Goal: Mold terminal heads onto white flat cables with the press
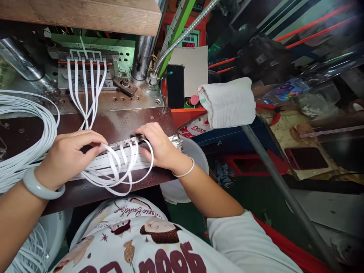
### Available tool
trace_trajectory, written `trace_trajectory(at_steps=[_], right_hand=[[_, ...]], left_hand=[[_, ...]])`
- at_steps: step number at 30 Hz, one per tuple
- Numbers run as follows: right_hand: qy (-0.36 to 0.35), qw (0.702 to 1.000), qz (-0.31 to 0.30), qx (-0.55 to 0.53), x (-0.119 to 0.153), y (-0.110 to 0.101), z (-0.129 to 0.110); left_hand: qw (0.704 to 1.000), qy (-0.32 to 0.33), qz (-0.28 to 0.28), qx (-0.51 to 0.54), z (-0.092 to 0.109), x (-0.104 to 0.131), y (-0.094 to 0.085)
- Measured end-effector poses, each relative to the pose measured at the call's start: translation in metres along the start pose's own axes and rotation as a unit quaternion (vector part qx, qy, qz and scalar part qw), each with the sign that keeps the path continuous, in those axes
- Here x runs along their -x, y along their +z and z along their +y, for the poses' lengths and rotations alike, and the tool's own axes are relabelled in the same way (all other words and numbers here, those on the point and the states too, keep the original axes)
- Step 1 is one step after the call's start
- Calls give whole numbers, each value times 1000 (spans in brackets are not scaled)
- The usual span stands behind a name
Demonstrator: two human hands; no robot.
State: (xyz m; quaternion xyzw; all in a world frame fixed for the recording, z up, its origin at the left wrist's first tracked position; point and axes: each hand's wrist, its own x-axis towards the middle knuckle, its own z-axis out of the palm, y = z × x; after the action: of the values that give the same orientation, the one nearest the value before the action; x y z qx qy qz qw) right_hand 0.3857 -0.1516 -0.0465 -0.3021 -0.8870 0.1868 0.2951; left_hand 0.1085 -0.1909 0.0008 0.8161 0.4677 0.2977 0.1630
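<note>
My left hand (pixel 72 155) is closed, thumb and fingertips pinching a white flat cable (pixel 116 157) near its end. That end meets a narrow metal holder (pixel 130 142) with several white cables set along it. Around the holder's right end, the fingers of my right hand (pixel 159 146) are closed, partly hiding it. The cables loop down over the front edge of the brown table (pixel 68 195). Beneath the holder lies a bundle of straight white cables, with metal connector ends (pixel 176 143) sticking out just right of my right hand.
A press stands behind, several white cables (pixel 83 79) seated in its mould (pixel 64 70) under a wooden block (pixel 85 13). White cable coils (pixel 25 129) lie at left. On the right are a phone (pixel 175 87), a red button (pixel 193 100), a folded cloth (pixel 230 102) and a white bucket (pixel 197 155).
</note>
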Motion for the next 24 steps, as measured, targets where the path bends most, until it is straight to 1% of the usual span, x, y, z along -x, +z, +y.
trace_trajectory(at_steps=[3,6,11,13,16,18,20,22,24], right_hand=[[24,999,-25,-7,1,3,1],[27,999,-25,-1,2,2,1],[59,997,-55,5,2,-4,-1],[72,995,-64,2,0,-4,-2],[77,995,-64,-4,-3,-3,-3],[75,996,-56,-7,-2,-5,-5],[68,997,-43,-7,3,-12,-8],[66,998,-21,2,8,-24,-7],[70,997,1,13,1,-34,2]], left_hand=[[999,10,17,-27,-1,2,0],[998,32,29,-54,0,4,-2],[990,115,10,-77,-3,4,-8],[985,150,-5,-81,-7,5,-7],[982,169,-22,-86,-9,7,-1],[983,164,-18,-84,-6,12,0],[987,138,-19,-78,-2,16,-7],[993,81,-3,-85,-4,17,-23],[991,10,35,-126,-20,8,-45]])
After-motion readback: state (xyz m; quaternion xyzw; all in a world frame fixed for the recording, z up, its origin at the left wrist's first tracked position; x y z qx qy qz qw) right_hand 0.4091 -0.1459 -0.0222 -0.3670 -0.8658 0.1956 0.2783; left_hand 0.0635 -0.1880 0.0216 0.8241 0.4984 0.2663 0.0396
